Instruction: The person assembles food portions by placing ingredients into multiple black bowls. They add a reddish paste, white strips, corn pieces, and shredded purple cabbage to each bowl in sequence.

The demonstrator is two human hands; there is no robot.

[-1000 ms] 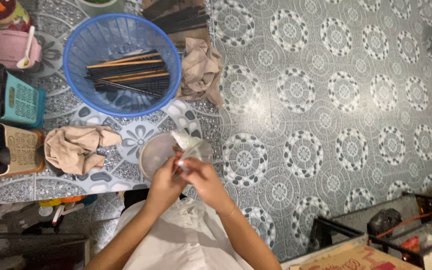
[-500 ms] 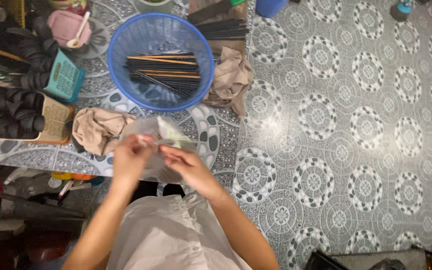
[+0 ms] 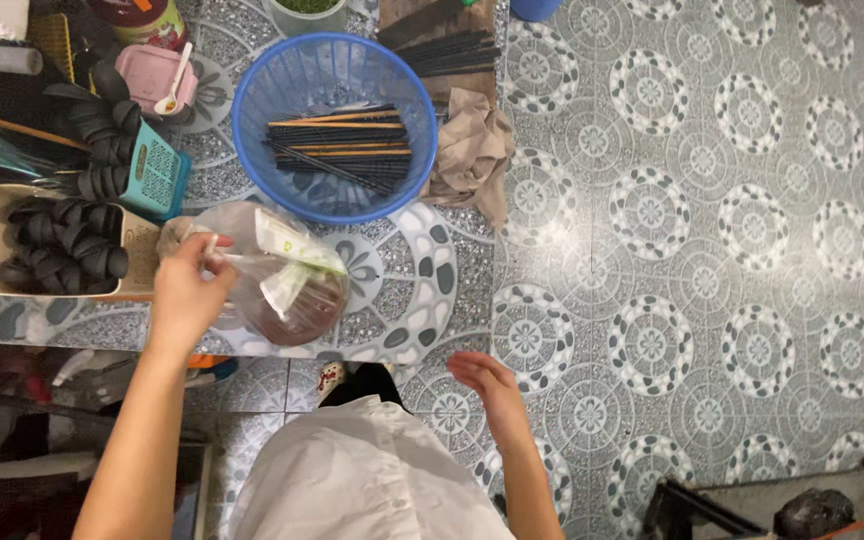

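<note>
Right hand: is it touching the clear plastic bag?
No, the right hand hangs open over the patterned floor, apart from the clear plastic bag, which only the left hand grips at its top.

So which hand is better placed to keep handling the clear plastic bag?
Probably the left hand: it already pinches the clear plastic bag at its top, over the table. The right hand hangs open and empty, apart from the bag.

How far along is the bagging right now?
Looks done: the clear plastic bag already holds brown contents and lies on the patterned table. In hand: the left hand grips its gathered top; the right hand hangs free, open. Left: I cannot see a knot, and chopsticks sit in the blue basket.
</note>
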